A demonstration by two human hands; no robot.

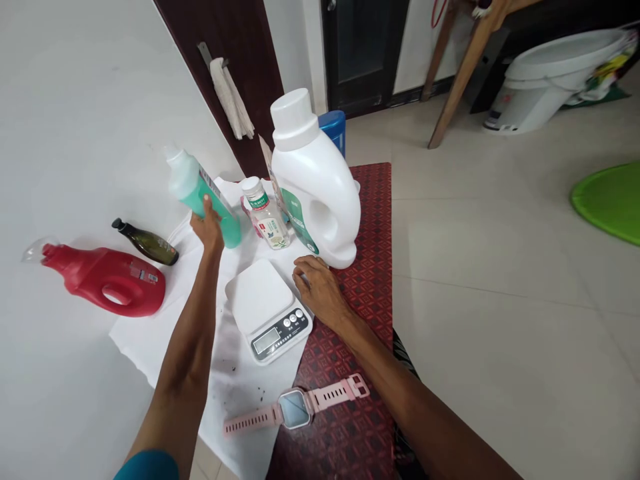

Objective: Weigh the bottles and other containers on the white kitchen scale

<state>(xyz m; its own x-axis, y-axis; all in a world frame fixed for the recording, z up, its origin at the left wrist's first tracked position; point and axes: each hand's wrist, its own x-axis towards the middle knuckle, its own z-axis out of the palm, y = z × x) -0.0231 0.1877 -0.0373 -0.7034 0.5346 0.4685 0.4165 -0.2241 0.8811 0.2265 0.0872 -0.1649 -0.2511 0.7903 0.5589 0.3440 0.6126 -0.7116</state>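
My left hand (207, 225) is wrapped round a green bottle (193, 187) with a white cap, holding it tilted above the white cloth (165, 333). My right hand (320, 287) rests with curled fingers on the table beside the white kitchen scale (267, 308), close to the base of the big white detergent jug (315, 180). A small clear bottle (267, 215) with a white cap stands between the green bottle and the jug.
A red detergent jug (107, 279) and a dark small bottle (147, 244) lie on the left. A pink smartwatch (296, 407) lies near the front on a red patterned mat (370, 267). A blue container (334, 128) stands behind the jug. White bucket (555, 77) and green mat (610, 200) sit on the tiled floor.
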